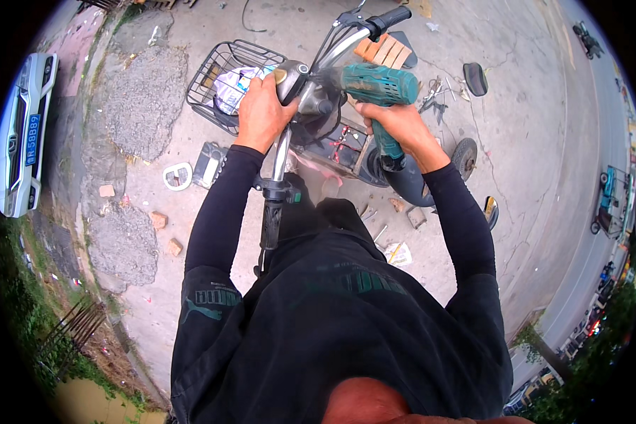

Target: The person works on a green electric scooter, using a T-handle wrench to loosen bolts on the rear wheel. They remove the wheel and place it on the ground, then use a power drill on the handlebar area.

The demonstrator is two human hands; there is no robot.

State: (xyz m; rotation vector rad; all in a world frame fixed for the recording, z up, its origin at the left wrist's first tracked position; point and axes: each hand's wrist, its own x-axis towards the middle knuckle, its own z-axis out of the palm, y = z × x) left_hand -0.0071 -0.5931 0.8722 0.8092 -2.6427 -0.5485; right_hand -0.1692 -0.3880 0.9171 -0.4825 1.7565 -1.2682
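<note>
I see a black wire basket at the scooter's front holding a crumpled pale bag. My left hand wraps the chrome handlebar centre; my right hand grips a teal cordless drill pressed there.

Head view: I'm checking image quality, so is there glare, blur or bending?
Head view: soft, even daylight, no hard shadows or glare; the teal drill and both hands, left and right, look sharp; fisheye bends the road edge and white car near the rim.
</note>
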